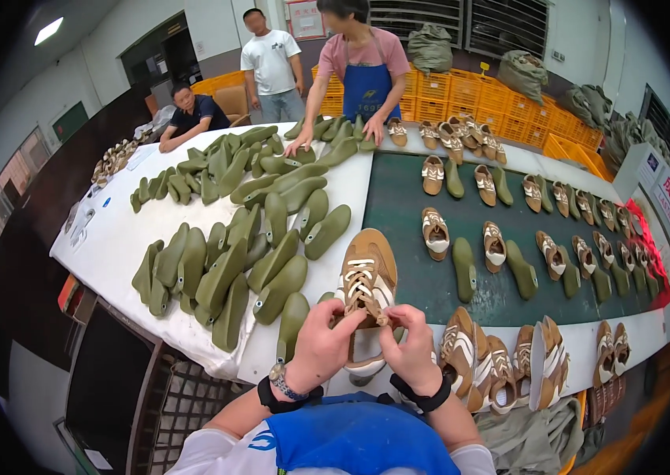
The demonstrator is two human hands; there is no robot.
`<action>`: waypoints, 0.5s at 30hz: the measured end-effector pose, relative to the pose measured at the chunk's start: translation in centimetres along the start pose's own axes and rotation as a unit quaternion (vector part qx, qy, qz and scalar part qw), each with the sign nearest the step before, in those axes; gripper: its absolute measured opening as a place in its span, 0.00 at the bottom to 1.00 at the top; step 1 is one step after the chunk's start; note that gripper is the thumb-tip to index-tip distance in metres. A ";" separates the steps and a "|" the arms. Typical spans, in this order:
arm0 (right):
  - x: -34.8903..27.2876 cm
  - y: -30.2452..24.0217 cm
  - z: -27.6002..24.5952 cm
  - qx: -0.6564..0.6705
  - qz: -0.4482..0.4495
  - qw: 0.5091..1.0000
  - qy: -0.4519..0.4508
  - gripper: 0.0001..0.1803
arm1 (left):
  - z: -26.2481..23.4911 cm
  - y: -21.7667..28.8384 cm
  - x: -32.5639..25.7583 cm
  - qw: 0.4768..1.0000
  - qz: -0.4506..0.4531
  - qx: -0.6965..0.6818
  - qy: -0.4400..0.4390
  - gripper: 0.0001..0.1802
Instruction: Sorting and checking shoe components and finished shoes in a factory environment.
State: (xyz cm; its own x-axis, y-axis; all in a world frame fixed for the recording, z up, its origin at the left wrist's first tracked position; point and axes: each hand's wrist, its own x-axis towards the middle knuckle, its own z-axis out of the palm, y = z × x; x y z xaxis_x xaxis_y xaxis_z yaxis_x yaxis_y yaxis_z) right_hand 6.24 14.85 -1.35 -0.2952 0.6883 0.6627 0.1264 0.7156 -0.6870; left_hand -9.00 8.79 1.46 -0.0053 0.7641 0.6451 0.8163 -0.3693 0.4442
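Note:
A brown sneaker with white stripes (380,257) is in front of me at the table's near edge, toe pointing away. My left hand (317,347) is closed in a pinch on the shoelace (362,294) at the left of the shoe's opening. On the other side, my right hand (414,352) pinches the bunched lace end between thumb and fingers. Several olive-green shoe lasts (282,289) lie just left of the sneaker, one close to my left wrist. More brown-and-white sneakers (501,372) stand along the near edge beside my right hand.
A white-covered table (105,237) holds heaped lasts. On the right, a dark green belt (398,269) carries rows of sneakers paired with lasts. Across the table a person in a blue apron (367,83) reaches onto the lasts. Two other people stay farther back, before yellow crates (462,95).

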 end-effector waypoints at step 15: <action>-1.4 -0.5 1.4 0.016 0.043 0.997 0.069 0.18 | -0.4 -2.7 1.4 0.968 0.009 -0.188 -0.165 0.14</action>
State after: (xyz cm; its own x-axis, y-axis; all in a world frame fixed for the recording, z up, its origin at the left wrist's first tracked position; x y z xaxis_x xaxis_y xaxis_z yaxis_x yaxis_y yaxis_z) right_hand 5.21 13.38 -2.35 -0.1515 0.7588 0.6334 0.1151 0.6500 -0.7512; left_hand -11.44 10.59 1.40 0.2414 0.8607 0.4482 0.5469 -0.5022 0.6698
